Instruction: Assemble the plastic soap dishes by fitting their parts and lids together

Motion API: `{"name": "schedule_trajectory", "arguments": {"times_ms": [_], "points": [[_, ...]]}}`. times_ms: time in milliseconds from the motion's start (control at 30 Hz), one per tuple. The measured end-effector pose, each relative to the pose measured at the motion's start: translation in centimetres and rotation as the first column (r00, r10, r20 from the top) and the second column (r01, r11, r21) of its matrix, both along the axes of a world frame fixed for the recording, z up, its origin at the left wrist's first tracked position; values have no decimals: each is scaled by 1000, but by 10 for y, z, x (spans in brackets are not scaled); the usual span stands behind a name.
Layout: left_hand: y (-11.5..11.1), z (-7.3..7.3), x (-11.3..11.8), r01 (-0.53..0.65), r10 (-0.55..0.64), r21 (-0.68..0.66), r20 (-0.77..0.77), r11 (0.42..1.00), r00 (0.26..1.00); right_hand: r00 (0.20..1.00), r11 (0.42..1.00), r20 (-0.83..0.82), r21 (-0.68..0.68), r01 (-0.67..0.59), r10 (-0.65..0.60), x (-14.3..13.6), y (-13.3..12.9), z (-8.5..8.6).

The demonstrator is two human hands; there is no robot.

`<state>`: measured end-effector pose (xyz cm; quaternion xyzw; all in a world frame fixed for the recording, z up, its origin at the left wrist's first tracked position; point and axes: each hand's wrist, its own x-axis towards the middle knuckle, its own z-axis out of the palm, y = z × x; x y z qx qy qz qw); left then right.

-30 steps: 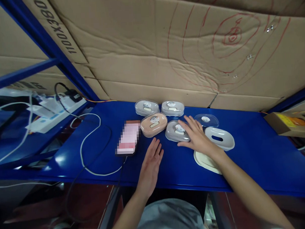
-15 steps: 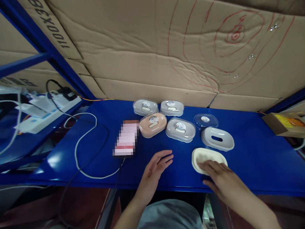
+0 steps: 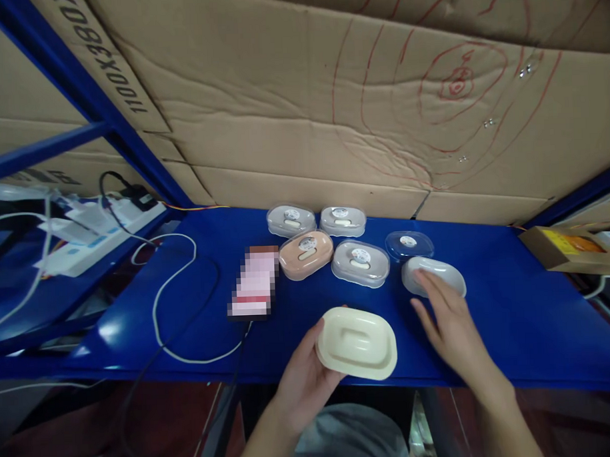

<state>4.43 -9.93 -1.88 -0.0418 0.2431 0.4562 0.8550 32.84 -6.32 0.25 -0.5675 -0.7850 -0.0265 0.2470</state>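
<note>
My left hand [image 3: 310, 375] holds a cream oval dish [image 3: 356, 343] by its left end, above the front of the blue table. The dish is shallow, with a raised oblong in its middle. To the right, my right hand [image 3: 445, 317] reaches over a light grey oval piece [image 3: 444, 279]. Its fingers are stretched out and cover the slot; whether they touch the surface I cannot tell. Behind that piece lies a clear plastic lid [image 3: 410, 245] with a round sticker. Left of it sits a grey oval box [image 3: 361, 263] under a clear cover.
A peach covered box [image 3: 306, 255] and two grey ones [image 3: 291, 220] stand farther back. At left are a phone [image 3: 254, 283] on a cable and a power strip [image 3: 100, 239]. An open carton [image 3: 568, 249] is at far right; cardboard [image 3: 261, 110] walls the back.
The cream dish has come off the table and passed leftward into my left hand. My right hand has let it go and moved up to the grey oval piece.
</note>
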Motion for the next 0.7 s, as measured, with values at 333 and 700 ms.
{"name": "schedule_trajectory", "arguments": {"times_ms": [333,700], "points": [[14,-5,11,13,-20,132,53,991,998,989,992,-136,119,-49,65,-22,-35,-15],[6,-6,11,-30,50,257,-72,966,996,881,887,-110,21,-461,461,-88,-49,-9]]}}
